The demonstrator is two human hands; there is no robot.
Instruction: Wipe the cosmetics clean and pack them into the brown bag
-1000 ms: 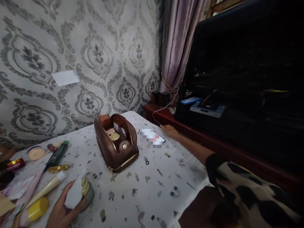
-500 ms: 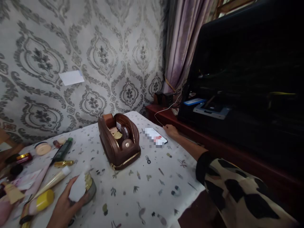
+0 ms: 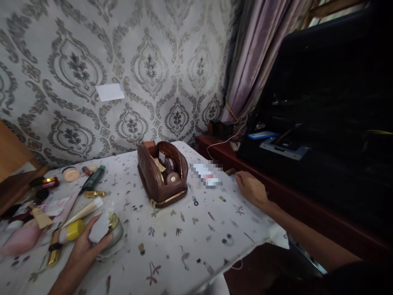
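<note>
At the lower left, my left hand point(image 3: 80, 250) is closed round a squat grey-green bottle point(image 3: 115, 238) with a gold collar and a white top, low over the cloth. My right hand point(image 3: 253, 189) is at the table's right edge with its fingers curled; what they grip, if anything, is hidden. Left of it lies a phone point(image 3: 207, 175), its screen blurred out. A brown toiletry bag point(image 3: 166, 192) stands unzipped mid-table, holding a round compact point(image 3: 172, 178) and other small items. Beside my left hand lies a yellow-capped tube point(image 3: 75, 230).
Several cosmetics cover the left side, among them a dark green tube point(image 3: 93, 180), a cream tube point(image 3: 81, 212) and a pink pouch-like item point(image 3: 23, 237). A large black screen point(image 3: 322, 90) stands right on a red-brown cabinet point(image 3: 215, 145). A white cable point(image 3: 225, 141) trails off the cabinet.
My right hand has drawn back to the right, away from the cable end and the phone. My left hand still holds the bottle in nearly the same place. The view has turned slightly left.
</note>
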